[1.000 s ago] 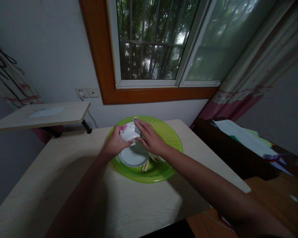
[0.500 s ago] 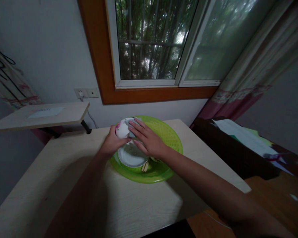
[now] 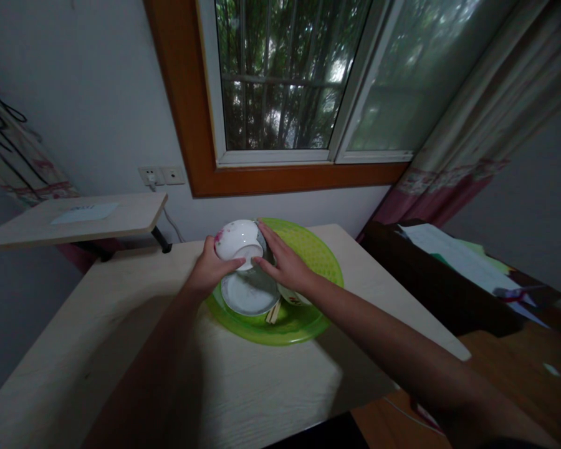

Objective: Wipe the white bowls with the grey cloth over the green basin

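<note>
A white bowl with pink flowers is tilted on its side above a green plastic basin, its foot facing me. My left hand grips the bowl from the left, thumb near its foot. My right hand lies against the bowl's right side, fingers stretched out and pressed on a grey cloth of which little shows. Below the bowl, a white plate rests in the basin. Wooden chopsticks and part of another bowl peek out under my right wrist.
The basin stands on a pale wooden table under a window. A small folding table is at the left, with wall sockets behind. A dark cabinet with papers stands at the right beside a curtain.
The bowl has turned in my hands, so its foot now faces me. My right hand has slid to the bowl's right side.
</note>
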A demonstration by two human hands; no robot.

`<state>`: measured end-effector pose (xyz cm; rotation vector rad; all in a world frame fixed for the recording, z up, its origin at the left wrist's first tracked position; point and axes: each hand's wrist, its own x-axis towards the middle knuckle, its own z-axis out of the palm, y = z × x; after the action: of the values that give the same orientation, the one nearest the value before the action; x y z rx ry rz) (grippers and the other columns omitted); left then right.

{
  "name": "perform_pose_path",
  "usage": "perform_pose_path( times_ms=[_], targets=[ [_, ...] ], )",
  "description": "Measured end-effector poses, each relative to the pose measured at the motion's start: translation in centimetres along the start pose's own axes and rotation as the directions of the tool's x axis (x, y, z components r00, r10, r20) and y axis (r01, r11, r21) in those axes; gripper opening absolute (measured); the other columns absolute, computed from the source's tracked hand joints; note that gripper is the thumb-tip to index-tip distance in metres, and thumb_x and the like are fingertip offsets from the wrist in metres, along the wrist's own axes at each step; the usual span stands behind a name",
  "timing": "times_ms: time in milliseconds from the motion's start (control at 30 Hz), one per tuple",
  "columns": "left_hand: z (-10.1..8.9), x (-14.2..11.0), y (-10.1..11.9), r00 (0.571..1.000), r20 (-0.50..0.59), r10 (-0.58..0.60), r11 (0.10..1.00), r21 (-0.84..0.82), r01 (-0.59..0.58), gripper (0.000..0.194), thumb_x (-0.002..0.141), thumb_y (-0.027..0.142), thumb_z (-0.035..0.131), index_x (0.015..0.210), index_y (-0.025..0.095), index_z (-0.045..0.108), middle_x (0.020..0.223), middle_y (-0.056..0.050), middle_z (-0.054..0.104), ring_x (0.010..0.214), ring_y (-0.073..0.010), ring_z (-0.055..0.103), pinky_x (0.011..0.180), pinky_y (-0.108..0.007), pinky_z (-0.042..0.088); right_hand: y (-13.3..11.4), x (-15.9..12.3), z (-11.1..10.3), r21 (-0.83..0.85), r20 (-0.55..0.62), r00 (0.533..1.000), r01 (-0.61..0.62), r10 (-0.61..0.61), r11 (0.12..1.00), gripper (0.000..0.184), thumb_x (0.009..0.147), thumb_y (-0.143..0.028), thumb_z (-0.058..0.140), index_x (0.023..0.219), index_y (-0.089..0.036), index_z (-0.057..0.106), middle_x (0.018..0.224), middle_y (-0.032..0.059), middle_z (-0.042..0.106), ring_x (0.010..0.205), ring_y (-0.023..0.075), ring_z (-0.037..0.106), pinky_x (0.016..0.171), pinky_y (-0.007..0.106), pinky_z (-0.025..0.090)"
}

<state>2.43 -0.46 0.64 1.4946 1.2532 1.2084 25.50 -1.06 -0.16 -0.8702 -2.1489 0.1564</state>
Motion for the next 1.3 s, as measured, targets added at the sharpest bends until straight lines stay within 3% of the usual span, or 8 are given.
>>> perform_pose_path(
  times_ms=[167, 300, 467, 700, 933, 1033, 1200, 1300],
  targets=[
    [0.4, -0.5, 0.8, 0.999, 0.001, 0.046, 0.953, 0.298, -0.044, 0.062, 0.061, 0.036, 0.089, 0.105, 0.023, 0.047, 0.106, -0.007, 0.067, 0.104, -0.0296, 0.068, 0.091, -0.042, 0.054, -1.2, 0.3, -0.5, -0.096, 0.033, 0.989, 0.146, -0.143, 0.985, 0.082, 0.106, -0.036, 0.054, 0.172, -0.031, 0.006, 0.177, 0.0088, 0.021, 0.163, 0.0301, 0.022, 0.131, 0.06, 0.03],
    [0.9, -1.0, 1.4, 0.995, 0.038, 0.088, 0.923, 0.372, -0.096, 0.054, 0.063, 0.031, 0.085, 0.097, 0.025, 0.044, 0.097, -0.005, 0.067, 0.094, -0.0278, 0.068, 0.082, -0.039, 0.054, -2.1, 0.4, -0.7, -0.161, 0.107, 0.969, 0.239, -0.224, 0.957, 0.079, 0.106, -0.033, 0.054, 0.172, -0.028, 0.01, 0.176, 0.0086, 0.024, 0.165, 0.0301, 0.015, 0.131, 0.063, 0.028],
    [0.9, -1.0, 1.7, 0.996, 0.014, 0.093, 0.917, 0.389, -0.091, 0.052, 0.063, 0.03, 0.085, 0.096, 0.025, 0.045, 0.095, -0.005, 0.067, 0.091, -0.0273, 0.069, 0.082, -0.04, 0.055, -2.8, 0.5, -0.7, -0.159, 0.141, 0.955, 0.281, -0.26, 0.947, 0.077, 0.105, -0.031, 0.053, 0.171, -0.028, 0.014, 0.175, 0.0074, 0.027, 0.165, 0.0289, 0.016, 0.132, 0.062, 0.025],
    [0.1, 0.0, 0.1, 0.997, -0.071, -0.005, 0.998, 0.065, 0.01, 0.068, 0.062, 0.035, 0.091, 0.114, 0.021, 0.05, 0.113, -0.009, 0.068, 0.108, -0.0281, 0.069, 0.095, -0.042, 0.057, -1.3, 0.4, -0.5, -0.067, 0.052, 0.994, 0.1, -0.096, 0.993, 0.084, 0.106, -0.037, 0.055, 0.172, -0.034, 0.003, 0.179, 0.0061, 0.014, 0.164, 0.0293, 0.019, 0.132, 0.06, 0.028],
    [0.5, 0.4, -0.5, 0.994, -0.102, -0.029, 0.946, -0.323, -0.005, 0.075, 0.066, 0.033, 0.088, 0.126, 0.022, 0.045, 0.134, -0.014, 0.062, 0.12, -0.029, 0.067, 0.097, -0.044, 0.06, 0.6, -0.1, 0.5, 0.085, 0.073, 0.997, -0.047, 0.041, 0.995, 0.09, 0.103, -0.048, 0.061, 0.172, -0.028, 0.007, 0.177, 0.015, 0.018, 0.163, 0.0309, 0.022, 0.131, 0.059, 0.026],
    [0.5, 0.3, -0.5, 0.996, -0.089, -0.022, 0.948, -0.318, -0.007, 0.077, 0.065, 0.034, 0.09, 0.126, 0.022, 0.045, 0.134, -0.015, 0.062, 0.119, -0.0295, 0.067, 0.099, -0.045, 0.06, 0.8, -0.1, 0.8, 0.13, 0.059, 0.993, -0.105, 0.098, 0.986, 0.09, 0.101, -0.051, 0.062, 0.171, -0.029, 0.011, 0.176, 0.0155, 0.022, 0.163, 0.0302, 0.024, 0.13, 0.059, 0.027],
    [0.1, 0.3, -0.9, 0.998, -0.059, 0.031, 0.992, -0.123, -0.038, 0.079, 0.063, 0.039, 0.094, 0.125, 0.02, 0.048, 0.126, -0.013, 0.065, 0.117, -0.0305, 0.067, 0.102, -0.046, 0.057, 1.1, 0.1, 1.0, 0.188, -0.011, 0.987, -0.153, 0.157, 0.97, 0.089, 0.098, -0.054, 0.066, 0.169, -0.024, 0.021, 0.172, 0.0176, 0.032, 0.16, 0.0329, 0.032, 0.13, 0.059, 0.026],
    [0.0, 0.2, -1.0, 0.999, -0.019, 0.037, 0.995, -0.091, -0.039, 0.08, 0.063, 0.04, 0.093, 0.125, 0.019, 0.047, 0.125, -0.013, 0.065, 0.116, -0.0314, 0.067, 0.101, -0.047, 0.056, 1.1, 0.1, 0.9, 0.209, -0.024, 0.984, -0.17, 0.179, 0.963, 0.085, 0.099, -0.056, 0.065, 0.168, -0.025, 0.026, 0.17, 0.0161, 0.037, 0.157, 0.0327, 0.036, 0.13, 0.058, 0.026]
  ],
)
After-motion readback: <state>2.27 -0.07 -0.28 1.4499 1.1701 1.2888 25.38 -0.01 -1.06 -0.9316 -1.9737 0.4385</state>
